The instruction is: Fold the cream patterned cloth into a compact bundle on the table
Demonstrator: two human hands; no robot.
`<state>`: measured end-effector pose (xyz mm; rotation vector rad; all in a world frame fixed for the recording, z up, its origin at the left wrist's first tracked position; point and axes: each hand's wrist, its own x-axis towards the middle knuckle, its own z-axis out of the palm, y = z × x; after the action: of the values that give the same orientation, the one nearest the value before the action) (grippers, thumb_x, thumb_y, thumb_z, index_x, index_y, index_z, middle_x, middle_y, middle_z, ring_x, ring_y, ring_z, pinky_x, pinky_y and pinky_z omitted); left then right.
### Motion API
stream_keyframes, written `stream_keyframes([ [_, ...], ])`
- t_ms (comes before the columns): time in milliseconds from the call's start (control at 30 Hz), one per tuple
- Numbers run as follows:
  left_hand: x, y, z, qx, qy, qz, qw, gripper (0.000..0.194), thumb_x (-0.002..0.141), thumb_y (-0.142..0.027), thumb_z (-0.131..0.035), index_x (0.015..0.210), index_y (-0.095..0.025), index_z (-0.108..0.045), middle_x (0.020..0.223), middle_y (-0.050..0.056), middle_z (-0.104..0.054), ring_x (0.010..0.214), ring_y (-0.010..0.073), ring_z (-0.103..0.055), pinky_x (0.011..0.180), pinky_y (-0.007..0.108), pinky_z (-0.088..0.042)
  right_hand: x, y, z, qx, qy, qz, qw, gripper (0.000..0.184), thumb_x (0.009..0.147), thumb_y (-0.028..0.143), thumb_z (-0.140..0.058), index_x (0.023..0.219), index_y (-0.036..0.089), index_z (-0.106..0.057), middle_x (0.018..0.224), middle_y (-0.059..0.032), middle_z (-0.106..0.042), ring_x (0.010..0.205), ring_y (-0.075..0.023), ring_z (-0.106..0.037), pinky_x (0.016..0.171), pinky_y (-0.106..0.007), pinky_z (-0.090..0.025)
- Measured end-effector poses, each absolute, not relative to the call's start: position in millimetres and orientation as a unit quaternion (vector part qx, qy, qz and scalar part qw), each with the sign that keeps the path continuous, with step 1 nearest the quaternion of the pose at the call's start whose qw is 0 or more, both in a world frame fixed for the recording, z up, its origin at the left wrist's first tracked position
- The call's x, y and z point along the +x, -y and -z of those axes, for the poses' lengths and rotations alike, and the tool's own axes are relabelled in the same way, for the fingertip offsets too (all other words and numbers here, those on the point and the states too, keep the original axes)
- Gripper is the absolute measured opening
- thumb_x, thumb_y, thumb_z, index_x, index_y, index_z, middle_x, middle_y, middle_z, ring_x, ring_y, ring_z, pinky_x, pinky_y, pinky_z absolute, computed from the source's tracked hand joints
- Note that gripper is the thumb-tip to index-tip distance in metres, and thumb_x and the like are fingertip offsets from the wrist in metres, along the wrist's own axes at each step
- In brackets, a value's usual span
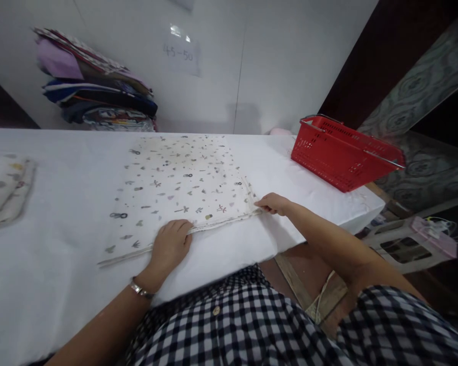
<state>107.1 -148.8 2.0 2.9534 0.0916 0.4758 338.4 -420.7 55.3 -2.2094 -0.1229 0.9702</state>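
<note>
A white cloth [183, 178] with small grey, green and red prints lies spread in a folded rectangle on the white-covered table [72, 213]. Its layered near edge runs towards my body. My left hand [171, 244] rests palm down on that edge, left of the middle, with the fingers lying flat. At the near right corner, my right hand [274, 204] pinches the cloth between thumb and fingers.
At the left edge lies another folded printed cloth [7, 188]. Behind it, against the wall, stands a stack of folded fabrics [103, 91]. A red plastic basket [343, 152] sits at the table's right end. Below right is a white-and-pink object [412, 244].
</note>
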Motion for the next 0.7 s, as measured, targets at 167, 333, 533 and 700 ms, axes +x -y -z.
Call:
stream_keyframes([
  [167,107,149,-3,0.984,-0.035,-0.159,0.074,0.028,0.081,-0.020,-0.043,0.100,-0.015,-0.063,0.106,0.010,-0.064,0.099,0.0266,-0.054,0.084,0.041,-0.043,342,420,-47,-0.852,-0.005,-0.423,0.310,0.039,0.080,0.034,-0.064,0.051,0.017,-0.043,0.041,0.0045,-0.041,0.035,-0.0031,-0.027,0.034,-0.019,-0.013],
  [333,108,149,-3,0.985,-0.038,-0.153,0.067,0.028,0.082,-0.020,-0.043,0.101,-0.015,-0.063,0.106,0.009,-0.064,0.099,0.0263,-0.054,0.083,0.040,-0.043,341,420,-48,-0.858,-0.010,-0.424,0.290,0.038,0.080,0.034,-0.065,0.053,0.016,-0.044,0.043,0.0043,-0.043,0.036,-0.0030,-0.032,0.034,-0.017,-0.018],
  [533,108,149,-2,0.984,-0.032,-0.162,0.064,0.028,0.082,-0.020,-0.043,0.101,-0.015,-0.063,0.105,0.009,-0.064,0.099,0.0263,-0.053,0.083,0.039,-0.042,331,419,-50,-0.894,0.013,-0.370,0.253,0.035,0.076,0.032,-0.069,0.054,0.015,-0.049,0.040,0.0027,-0.047,0.035,-0.0057,-0.040,0.036,-0.018,-0.028],
  [700,109,149,-3,0.983,-0.032,-0.167,0.065,0.028,0.081,-0.020,-0.044,0.101,-0.016,-0.063,0.105,0.010,-0.063,0.099,0.0264,-0.054,0.083,0.039,-0.042,326,413,-55,-0.907,0.025,-0.352,0.229,0.031,0.075,0.032,-0.070,0.056,0.014,-0.053,0.046,-0.0020,-0.057,0.039,-0.0102,-0.051,0.037,-0.020,-0.035],
])
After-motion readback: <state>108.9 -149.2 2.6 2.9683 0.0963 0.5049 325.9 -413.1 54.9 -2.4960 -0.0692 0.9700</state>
